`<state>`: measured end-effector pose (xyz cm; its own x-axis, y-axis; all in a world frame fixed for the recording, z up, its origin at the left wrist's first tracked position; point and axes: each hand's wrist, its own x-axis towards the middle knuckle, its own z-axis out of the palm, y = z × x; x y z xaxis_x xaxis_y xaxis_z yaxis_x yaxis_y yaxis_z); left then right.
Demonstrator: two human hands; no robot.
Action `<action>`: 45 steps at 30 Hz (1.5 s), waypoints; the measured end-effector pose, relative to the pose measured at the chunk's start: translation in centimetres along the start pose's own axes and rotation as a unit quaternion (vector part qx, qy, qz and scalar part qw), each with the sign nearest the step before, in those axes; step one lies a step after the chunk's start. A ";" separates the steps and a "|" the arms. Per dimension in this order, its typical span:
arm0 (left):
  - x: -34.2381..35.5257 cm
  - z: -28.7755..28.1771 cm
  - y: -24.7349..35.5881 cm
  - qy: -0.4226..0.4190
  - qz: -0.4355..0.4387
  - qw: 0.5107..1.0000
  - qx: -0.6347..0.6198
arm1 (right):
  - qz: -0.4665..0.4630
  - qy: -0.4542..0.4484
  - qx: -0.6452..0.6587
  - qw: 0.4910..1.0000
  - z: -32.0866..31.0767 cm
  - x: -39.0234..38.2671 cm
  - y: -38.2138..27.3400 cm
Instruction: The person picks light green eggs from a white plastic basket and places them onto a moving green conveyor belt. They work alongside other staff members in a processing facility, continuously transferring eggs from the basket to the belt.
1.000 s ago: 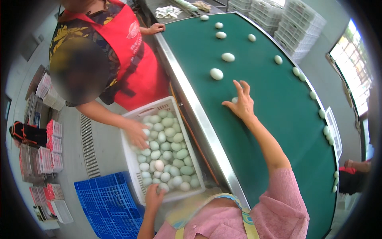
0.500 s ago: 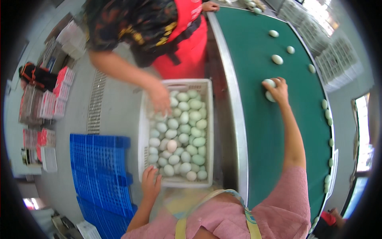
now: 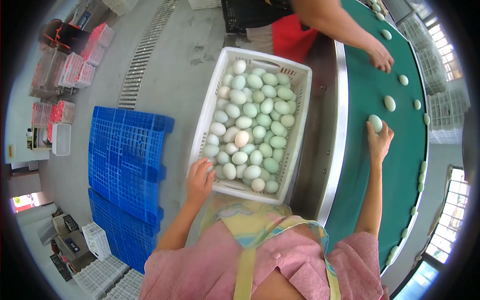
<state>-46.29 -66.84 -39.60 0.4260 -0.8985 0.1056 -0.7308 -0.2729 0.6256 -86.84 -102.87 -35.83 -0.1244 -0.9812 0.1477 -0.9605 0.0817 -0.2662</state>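
My right hand (image 3: 380,142) is closed round a pale blue-green egg (image 3: 375,123) on the green conveyor belt (image 3: 365,200). Another egg (image 3: 390,103) lies on the belt just beyond it. At the near left corner of a white plastic crate (image 3: 303,120) rests my left hand (image 3: 200,181), its fingers apart over the rim and touching the eggs there. Pale green, bluish and whitish eggs (image 3: 267,105) fill the crate in layers. One pinkish egg (image 3: 241,139) stands out among them.
Across from me a co-worker's hand (image 3: 382,57) hangs over the belt. A metal rail (image 3: 341,100) edges the belt on the crate's side; several eggs line its far right edge. Blue plastic pallets (image 3: 125,160) lie on the floor at left, with stacked white crates (image 3: 102,275) near them.
My view has shifted, so the crate sits further right and tilted. The co-worker's arm has gone from the crate to the belt. My right hand still grips an egg on the belt.
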 end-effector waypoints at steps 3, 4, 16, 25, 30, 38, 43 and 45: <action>-0.4 1.2 -1.1 0.018 -0.004 1.000 0.018 | 0.062 -0.064 0.171 0.981 -1.6 -1.3 -1.8; -0.3 1.6 -1.2 0.029 0.003 0.999 0.024 | 0.070 -0.085 0.266 0.958 -1.9 -2.2 -2.2; -0.1 1.6 -1.0 0.078 0.012 0.997 0.025 | -0.188 -0.377 0.225 0.879 8.4 -20.0 -19.9; -0.5 1.9 -1.4 0.107 0.021 0.994 0.014 | -0.366 -0.274 0.105 0.883 10.7 -22.0 -18.8; -0.2 2.6 -1.8 0.112 0.040 0.993 -0.001 | -0.340 -0.277 0.077 0.895 11.7 -23.0 -16.9; -0.5 3.0 -0.7 0.051 -0.014 0.998 0.035 | -0.346 -0.324 0.193 0.859 10.9 -22.4 -15.6; 3.1 5.3 1.7 -0.075 0.020 0.996 -0.030 | -0.350 -0.282 0.114 0.886 10.9 -19.9 -16.2; 5.4 6.9 3.7 -0.087 0.099 0.991 -0.040 | -0.335 -0.286 0.123 0.889 9.8 -19.1 -16.8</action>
<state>-50.37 -75.08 -42.02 0.1755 -0.9791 0.1026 -0.7436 -0.0636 0.6656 -65.85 -87.25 -43.52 0.6696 -0.7298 -0.1383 -0.6790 -0.5259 -0.5123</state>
